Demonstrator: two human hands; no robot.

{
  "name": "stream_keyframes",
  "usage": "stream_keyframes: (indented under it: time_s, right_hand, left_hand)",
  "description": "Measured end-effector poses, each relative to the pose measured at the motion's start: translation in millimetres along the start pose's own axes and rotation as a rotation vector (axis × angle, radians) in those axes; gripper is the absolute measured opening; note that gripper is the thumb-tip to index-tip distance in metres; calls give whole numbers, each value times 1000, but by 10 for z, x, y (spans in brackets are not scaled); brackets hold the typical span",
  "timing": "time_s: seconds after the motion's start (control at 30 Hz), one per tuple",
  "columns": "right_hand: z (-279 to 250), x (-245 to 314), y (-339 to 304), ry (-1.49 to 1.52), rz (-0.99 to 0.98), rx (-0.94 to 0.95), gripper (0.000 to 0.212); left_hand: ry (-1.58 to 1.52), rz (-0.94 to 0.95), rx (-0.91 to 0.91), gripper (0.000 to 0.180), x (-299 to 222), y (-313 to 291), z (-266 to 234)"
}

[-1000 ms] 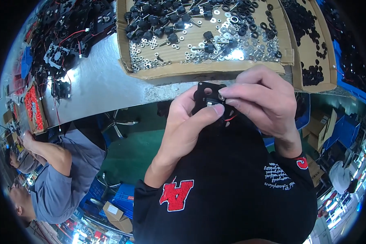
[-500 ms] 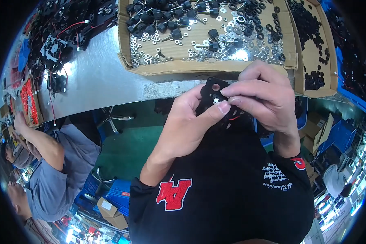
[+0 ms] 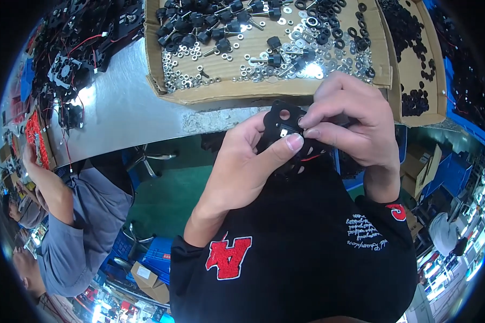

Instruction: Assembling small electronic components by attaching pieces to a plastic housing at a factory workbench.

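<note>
Now gripping the black plate (image 3: pixel 274 119) in the left hand (image 3: pixel 242 167), by the near edge of the bench (image 3: pixel 121 110), with white tab (image 3: pixel 284 132) and red wire (image 3: pixel 311 158) already showing. Poised at its side with the right hand (image 3: pixel 355 118), seemingly unfinished; can't tell if closed on anything, nor the remaining steps.

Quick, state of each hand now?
Left hand: closed, holding a black part.
Right hand: pinched closed at the black part; whether it grips anything cannot be told.
</note>
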State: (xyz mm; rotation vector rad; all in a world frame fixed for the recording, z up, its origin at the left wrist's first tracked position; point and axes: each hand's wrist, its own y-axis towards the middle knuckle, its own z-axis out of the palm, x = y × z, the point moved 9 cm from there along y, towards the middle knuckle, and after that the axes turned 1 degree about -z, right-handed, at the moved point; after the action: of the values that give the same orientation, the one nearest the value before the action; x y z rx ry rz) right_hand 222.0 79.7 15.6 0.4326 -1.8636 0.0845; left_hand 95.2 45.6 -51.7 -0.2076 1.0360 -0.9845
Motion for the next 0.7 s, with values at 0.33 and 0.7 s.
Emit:
stream_keyframes:
  time_s: [0.33,0.7]
  right_hand:
    - [28,235,-6,-393,-223,-41,23]
    - [25,304,9,-453,-239,-19,23]
  left_hand:
    - [56,100,-104,28,-79,-14,-66]
    - [35,132,-128,35,-85,-45,-57]
